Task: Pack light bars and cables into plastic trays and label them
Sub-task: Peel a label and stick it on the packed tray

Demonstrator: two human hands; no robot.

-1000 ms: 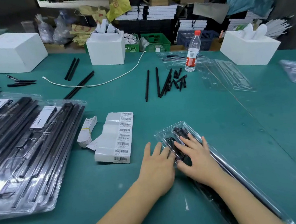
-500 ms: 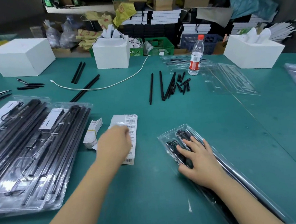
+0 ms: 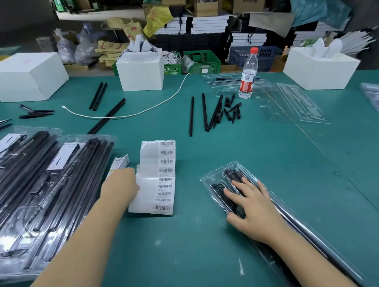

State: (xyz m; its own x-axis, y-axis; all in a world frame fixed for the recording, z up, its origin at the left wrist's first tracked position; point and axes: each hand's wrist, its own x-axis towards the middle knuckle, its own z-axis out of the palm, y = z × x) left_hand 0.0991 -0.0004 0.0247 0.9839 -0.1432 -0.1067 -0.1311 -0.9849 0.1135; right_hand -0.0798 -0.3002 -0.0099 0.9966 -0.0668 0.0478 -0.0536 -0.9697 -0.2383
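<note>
1. Head view, counts: one clear plastic tray (image 3: 213,177) lies on the green surface (image 3: 280,169) at right, with a coiled black cable (image 3: 219,190) in its near-left pocket and a long black light bar (image 3: 310,233) running along it toward the lower right.
2. Two stacks of filled trays (image 3: 37,194) sit at the left edge, side by side and overlapping.
3. One folded strip of barcode labels (image 3: 161,176) lies between the stacks and the single tray; a smaller label pad (image 3: 120,162) lies just beside it.
4. Farther off lie loose black bars (image 3: 204,112), short black end pieces (image 3: 233,110), empty clear trays (image 3: 296,104), one water bottle (image 3: 248,74), one white cord (image 3: 134,113) and three white boxes (image 3: 24,76).
5. The left hand (image 3: 120,188) reaches forward, its fingers at the left edge of the label strip; whether they pinch it I cannot tell.
6. The right hand (image 3: 253,204) lies flat on the tray, fingers spread and straight, pressing over the cable.
</note>
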